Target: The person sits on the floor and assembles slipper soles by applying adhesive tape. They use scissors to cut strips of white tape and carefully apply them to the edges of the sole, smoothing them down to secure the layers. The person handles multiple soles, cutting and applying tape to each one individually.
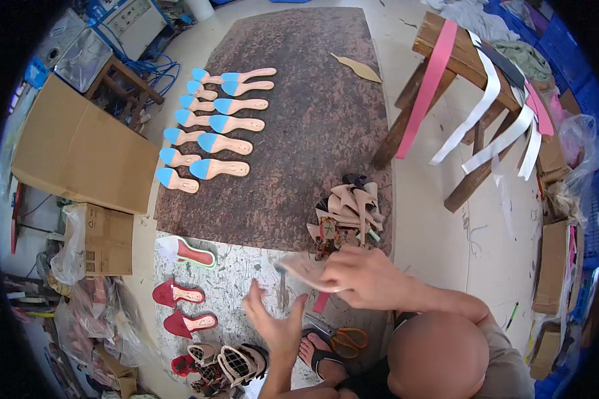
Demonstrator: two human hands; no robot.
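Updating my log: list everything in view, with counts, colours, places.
Mat: one, brown, centre
Blue-tipped soles: thirteen, blue and beige, mat's left
Leaf-shaped piece: one, tan, mat's right
Scrap pile: one, mostly beige, mat's near edge
Green-edged sole: one, red inside, near left
Red-toed soles: two, dark red, near left
Shoe parts: several, beige, red, black, lower left
Scissors: one, orange-handled, lower centre
Stool: one, brown, upper right
Strips: several, pink, white, black, on stool
Boxes: several, brown, both sides
Pale piece: one, beige, right hand
Foot: one, black-sandalled, lower centre
Left hand: one, open, lower centre
Right hand: one, lower centre
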